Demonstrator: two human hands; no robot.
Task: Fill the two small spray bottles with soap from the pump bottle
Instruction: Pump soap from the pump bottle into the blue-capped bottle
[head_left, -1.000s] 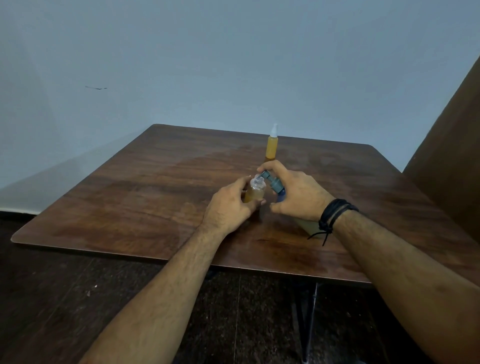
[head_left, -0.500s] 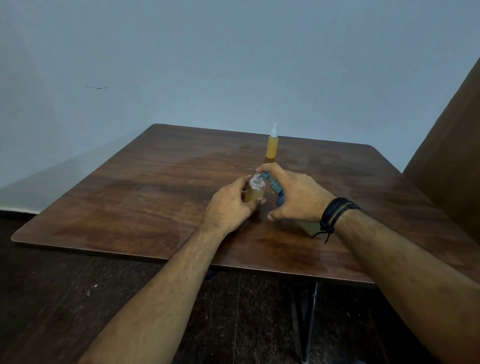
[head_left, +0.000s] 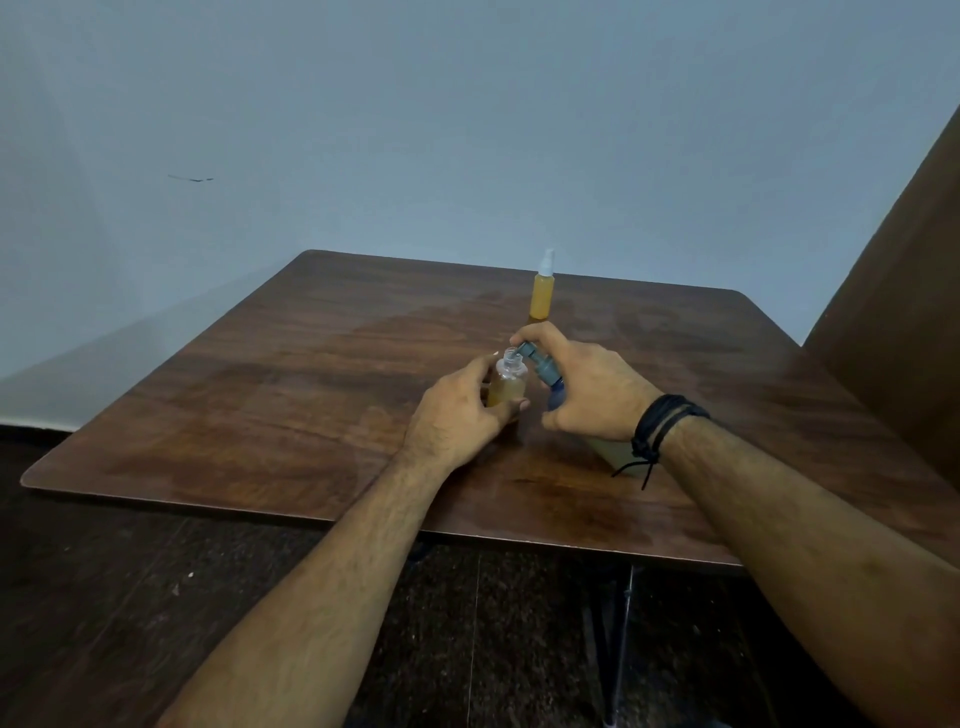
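bare room, wooden table (head_left: 311, 415), plain wall (head_left: 467, 130), dark floor (head_left: 156, 597)

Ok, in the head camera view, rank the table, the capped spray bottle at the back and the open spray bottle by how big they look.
1. Table, far the largest.
2. Capped spray bottle and open spray bottle: about alike; the open one is nearer and partly hidden by the left hand, so no ranking.

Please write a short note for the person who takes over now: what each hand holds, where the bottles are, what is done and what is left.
Left hand: grip shut on the open bottle, upright on the table, partly filled with amber soap, no cap.
Right hand: grip shut on the pump bottle, tilted, nozzle at the open bottle's mouth.
Far bottle: stands behind, capped, looks full.
Done: far bottle, apparently.
Left: finish filling the open bottle, then cap it; its cap is not in view.
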